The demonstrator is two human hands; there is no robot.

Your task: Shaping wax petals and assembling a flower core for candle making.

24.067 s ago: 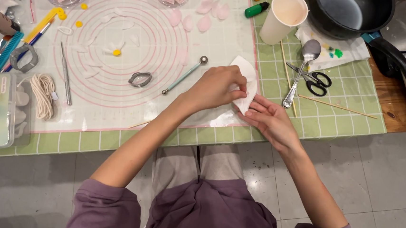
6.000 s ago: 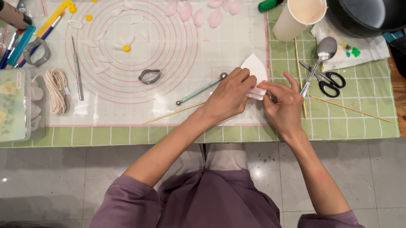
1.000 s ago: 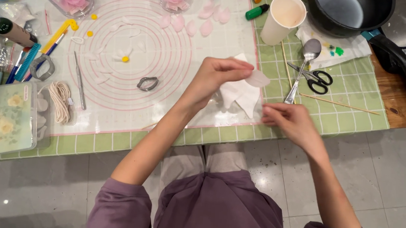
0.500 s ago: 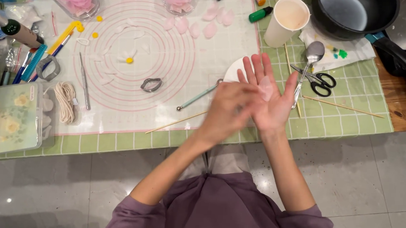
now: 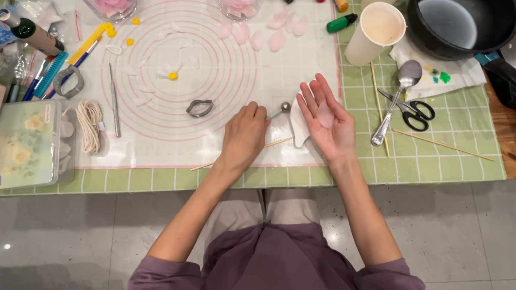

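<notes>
My right hand [image 5: 327,121] is held palm up over the mat's right edge, fingers spread, with a thin pale pink petal [image 5: 325,115] lying on the palm. Under it a white sheet [image 5: 298,128] rests on the table. My left hand [image 5: 243,135] lies knuckles up on the white ringed mat [image 5: 216,51], its fingertips closed on the handle of a ball-tipped tool [image 5: 283,107]. A thin wooden skewer [image 5: 273,143] runs beneath the left hand.
A metal petal cutter [image 5: 200,107] lies left of my left hand. Spoon [image 5: 394,106], scissors [image 5: 414,113], paper cup [image 5: 375,32] and black pan [image 5: 460,23] sit to the right. Loose pink petals [image 5: 278,31] lie at the far side; a box [image 5: 22,143] and string [image 5: 90,126] at left.
My left hand has left the right palm and dropped down-left onto the mat, taking the ball tool. The right palm stays up, now showing the petal.
</notes>
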